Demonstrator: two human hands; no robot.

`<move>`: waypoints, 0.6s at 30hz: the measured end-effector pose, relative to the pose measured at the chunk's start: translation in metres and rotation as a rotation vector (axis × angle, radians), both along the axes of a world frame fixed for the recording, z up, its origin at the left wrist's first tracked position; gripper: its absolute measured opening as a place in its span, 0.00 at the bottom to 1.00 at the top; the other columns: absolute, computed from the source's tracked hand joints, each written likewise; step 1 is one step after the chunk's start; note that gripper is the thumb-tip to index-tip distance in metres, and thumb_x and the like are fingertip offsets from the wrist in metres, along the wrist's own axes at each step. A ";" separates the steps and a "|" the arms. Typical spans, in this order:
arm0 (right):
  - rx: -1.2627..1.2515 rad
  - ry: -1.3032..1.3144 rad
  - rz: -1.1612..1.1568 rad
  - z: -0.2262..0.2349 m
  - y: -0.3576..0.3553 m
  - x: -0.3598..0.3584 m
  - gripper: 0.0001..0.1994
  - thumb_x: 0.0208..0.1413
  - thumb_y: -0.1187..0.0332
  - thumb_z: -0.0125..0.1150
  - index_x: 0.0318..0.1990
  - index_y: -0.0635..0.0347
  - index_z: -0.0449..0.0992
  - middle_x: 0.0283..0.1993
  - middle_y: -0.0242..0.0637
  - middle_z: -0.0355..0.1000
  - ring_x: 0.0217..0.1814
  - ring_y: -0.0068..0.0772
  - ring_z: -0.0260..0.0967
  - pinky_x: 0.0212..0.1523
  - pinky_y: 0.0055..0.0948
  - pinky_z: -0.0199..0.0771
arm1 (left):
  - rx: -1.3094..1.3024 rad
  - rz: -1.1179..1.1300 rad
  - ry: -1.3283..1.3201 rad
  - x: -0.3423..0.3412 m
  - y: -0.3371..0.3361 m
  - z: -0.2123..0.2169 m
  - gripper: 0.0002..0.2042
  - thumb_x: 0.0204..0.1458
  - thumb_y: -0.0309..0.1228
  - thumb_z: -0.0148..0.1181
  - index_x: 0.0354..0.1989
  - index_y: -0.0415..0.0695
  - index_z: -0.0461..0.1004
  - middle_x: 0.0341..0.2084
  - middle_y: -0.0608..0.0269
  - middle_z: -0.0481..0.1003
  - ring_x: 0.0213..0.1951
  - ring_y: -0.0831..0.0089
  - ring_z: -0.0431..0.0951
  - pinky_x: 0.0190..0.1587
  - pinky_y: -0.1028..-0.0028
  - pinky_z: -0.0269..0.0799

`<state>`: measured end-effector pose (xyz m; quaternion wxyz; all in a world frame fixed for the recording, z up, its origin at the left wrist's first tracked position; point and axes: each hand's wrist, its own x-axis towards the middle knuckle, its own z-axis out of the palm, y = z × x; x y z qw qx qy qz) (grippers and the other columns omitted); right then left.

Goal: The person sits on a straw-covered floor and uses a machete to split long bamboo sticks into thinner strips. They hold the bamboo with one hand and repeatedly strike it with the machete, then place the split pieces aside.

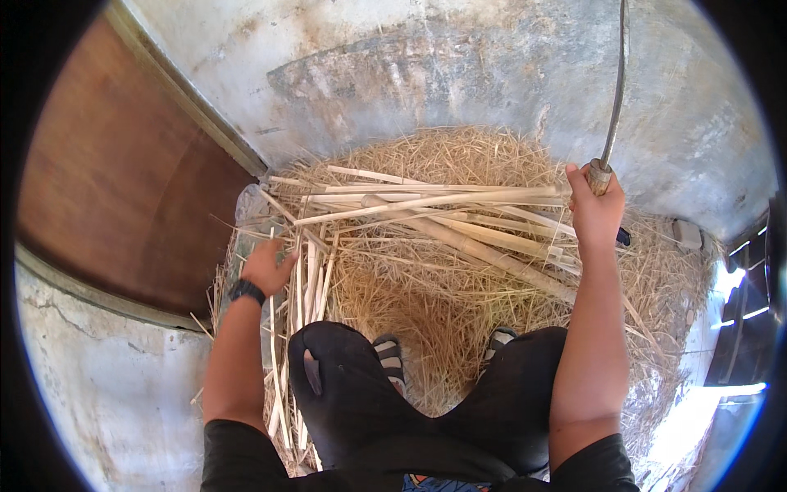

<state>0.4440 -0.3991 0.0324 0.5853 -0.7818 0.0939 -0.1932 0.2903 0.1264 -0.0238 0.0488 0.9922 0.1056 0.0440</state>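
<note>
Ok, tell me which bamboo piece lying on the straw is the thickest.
The tan pole slanting from the middle of the pile down to the right; it looks round and is plainly thicker than the narrow, paler strips around it.

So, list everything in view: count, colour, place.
Bladed tool: one, dark, upper right
Strips: many, cream, ahead and left
Thick pole: one, tan, among strips
Straw: uncounted, golden, underneath
Walls: count unclear, grey, ahead and left
Panel: one, brown, left
Slatted structure: one, dark, far right
Block: one, grey, right
Small object: one, black, right
Footwear: two, dark and pale, lower centre
Trousers: one, black, bottom
Sleeves: two, black, bottom
Wristband: one, black, left
Forearms: two, bare, left and right
Left grip: one, bare, by strips
Right grip: one, bare, around tool
</note>
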 end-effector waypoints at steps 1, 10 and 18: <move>-0.019 0.011 0.012 0.000 0.004 0.001 0.13 0.55 0.59 0.70 0.33 0.57 0.74 0.23 0.27 0.69 0.24 0.19 0.63 0.31 0.27 0.65 | -0.059 0.060 0.022 -0.023 0.013 -0.018 0.27 0.58 0.51 0.58 0.51 0.37 0.74 0.46 0.39 0.76 0.51 0.45 0.76 0.55 0.54 0.70; -0.256 0.215 0.311 -0.008 0.035 -0.001 0.16 0.54 0.55 0.69 0.36 0.58 0.75 0.23 0.28 0.67 0.23 0.20 0.62 0.25 0.27 0.63 | -0.299 0.591 0.411 -0.292 0.082 -0.207 0.33 0.55 0.58 0.58 0.52 0.36 0.73 0.46 0.36 0.78 0.51 0.43 0.77 0.55 0.54 0.72; -0.222 0.431 0.436 -0.040 0.054 0.003 0.15 0.55 0.59 0.69 0.40 0.59 0.74 0.22 0.25 0.62 0.21 0.18 0.56 0.23 0.23 0.57 | -0.359 0.925 0.617 -0.389 0.031 -0.283 0.44 0.53 0.54 0.61 0.71 0.36 0.54 0.67 0.35 0.57 0.67 0.43 0.62 0.67 0.56 0.63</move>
